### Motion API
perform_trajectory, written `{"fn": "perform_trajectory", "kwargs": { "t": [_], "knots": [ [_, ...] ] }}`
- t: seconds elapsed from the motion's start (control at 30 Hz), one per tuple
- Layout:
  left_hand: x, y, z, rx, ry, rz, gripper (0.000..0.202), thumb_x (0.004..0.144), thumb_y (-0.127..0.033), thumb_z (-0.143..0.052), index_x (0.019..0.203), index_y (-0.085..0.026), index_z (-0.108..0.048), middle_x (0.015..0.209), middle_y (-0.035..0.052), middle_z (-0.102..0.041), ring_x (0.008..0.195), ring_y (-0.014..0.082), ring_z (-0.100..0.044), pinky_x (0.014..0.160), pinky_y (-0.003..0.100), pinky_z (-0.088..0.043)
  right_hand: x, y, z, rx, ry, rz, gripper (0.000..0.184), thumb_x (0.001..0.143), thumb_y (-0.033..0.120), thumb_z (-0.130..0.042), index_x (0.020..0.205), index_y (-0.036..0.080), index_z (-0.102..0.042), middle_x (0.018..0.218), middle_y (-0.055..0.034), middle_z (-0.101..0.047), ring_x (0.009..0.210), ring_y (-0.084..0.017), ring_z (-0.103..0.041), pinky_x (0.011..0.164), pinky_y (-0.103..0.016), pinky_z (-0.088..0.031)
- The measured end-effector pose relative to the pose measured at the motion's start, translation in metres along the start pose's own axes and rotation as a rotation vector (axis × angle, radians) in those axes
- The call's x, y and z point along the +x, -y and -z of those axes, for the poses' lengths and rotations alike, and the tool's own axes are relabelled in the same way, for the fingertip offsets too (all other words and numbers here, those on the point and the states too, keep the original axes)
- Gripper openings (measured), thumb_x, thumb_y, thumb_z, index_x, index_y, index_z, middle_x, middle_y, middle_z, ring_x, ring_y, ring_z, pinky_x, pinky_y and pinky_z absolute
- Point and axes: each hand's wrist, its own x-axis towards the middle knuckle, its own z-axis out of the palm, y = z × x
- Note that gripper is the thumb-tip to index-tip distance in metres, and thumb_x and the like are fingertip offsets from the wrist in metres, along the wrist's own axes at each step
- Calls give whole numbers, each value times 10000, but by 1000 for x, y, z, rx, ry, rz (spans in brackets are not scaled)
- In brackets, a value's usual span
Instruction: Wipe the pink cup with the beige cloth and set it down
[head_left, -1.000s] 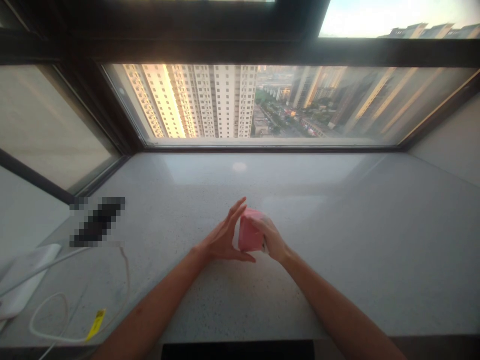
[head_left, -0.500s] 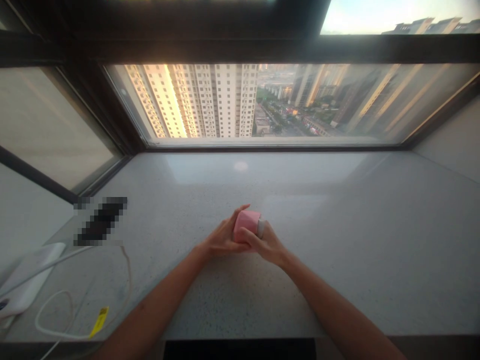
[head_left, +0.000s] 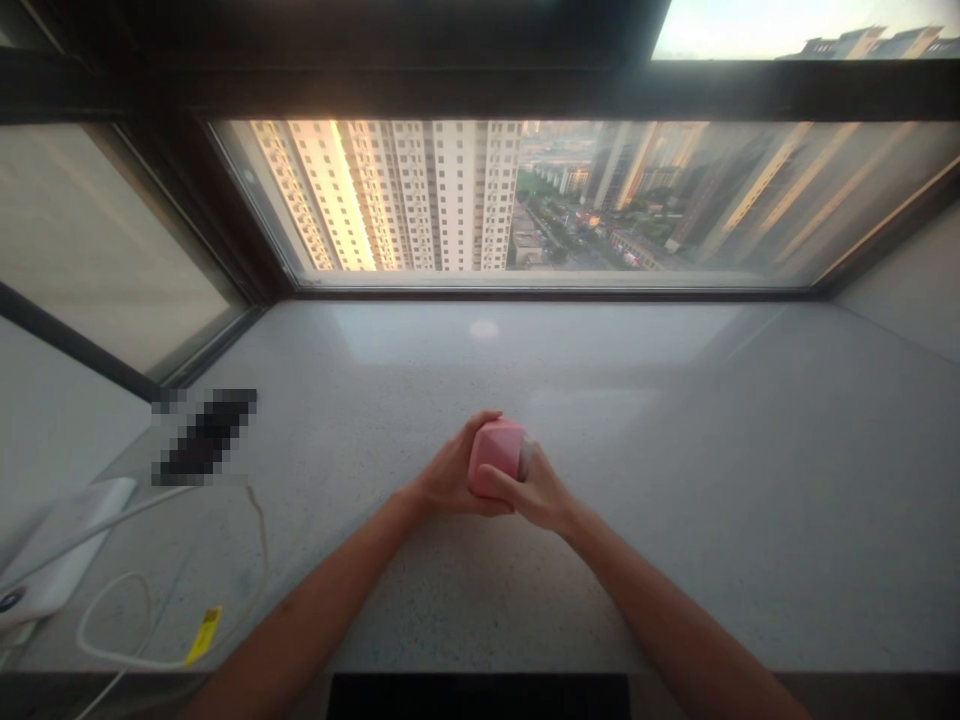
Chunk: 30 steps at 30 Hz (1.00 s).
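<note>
Both hands meet around a small pink box-shaped object (head_left: 499, 447) with rounded edges and a greyish part on its right side. My left hand (head_left: 456, 475) wraps it from the left, with fingers over its far edge and along its near side. From the right, my right hand (head_left: 536, 487) grips it, the thumb lying across its near face. The right fingers are mostly hidden around the grey part. What kind of object it is, I cannot make out.
The pale speckled windowsill (head_left: 720, 480) runs back to a dark-framed window (head_left: 540, 295). At left lie a blurred-out dark object (head_left: 208, 437), a white device (head_left: 71, 545) and a white cable (head_left: 124, 660) with a yellow tag (head_left: 203, 635). A black surface (head_left: 480, 697) shows at the bottom edge.
The pink object has turned slightly in the hands, and my left fingers sit closer around it. The whole view has shifted a little.
</note>
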Motion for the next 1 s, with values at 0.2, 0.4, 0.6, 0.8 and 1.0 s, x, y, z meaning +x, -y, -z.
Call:
{"fn": "perform_trajectory", "kwargs": {
  "t": [0.2,0.4,0.6,0.8,1.0],
  "knots": [
    [4,2,0,58,43,-79,1523,644,-586,-1010,1735,-362,28,1725,253,-325,1475,466,-537,1152,653,-521,6,0,7,240,1,-174,415,839,583,-828,930,191,-725,773,-4,-643,658,-139,-533,598,-248,-434],
    [4,5,-3,312,-26,-305,1279,742,-506,-970,1721,-389,-156,1748,220,-269,1588,431,-398,1213,627,-484,9,-5,9,601,-132,-449,508,769,687,-809,880,198,-725,744,-29,-683,629,-163,-582,589,-267,-488],
    [1,0,-3,27,-54,-41,1304,627,-531,-990,1676,-269,-260,1470,191,-599,1238,378,-689,1069,547,-586,-1,-4,5,71,-55,-30,512,764,649,-869,946,190,-732,795,-24,-671,682,-158,-549,632,-275,-471],
    [3,4,-3,146,-33,-117,1494,607,-596,-1018,1733,-334,-72,1737,250,-298,1544,482,-445,1202,663,-469,4,-2,5,215,-72,-114,436,827,622,-820,879,200,-719,744,-5,-643,636,-142,-529,575,-252,-444],
    [4,4,0,342,-2,-249,1214,724,-588,-958,1690,-376,-254,1731,210,-318,1561,431,-439,1216,599,-476,10,-9,4,537,-198,-389,486,844,693,-735,854,207,-737,733,-36,-686,618,-171,-583,576,-279,-503]
  ]
}}
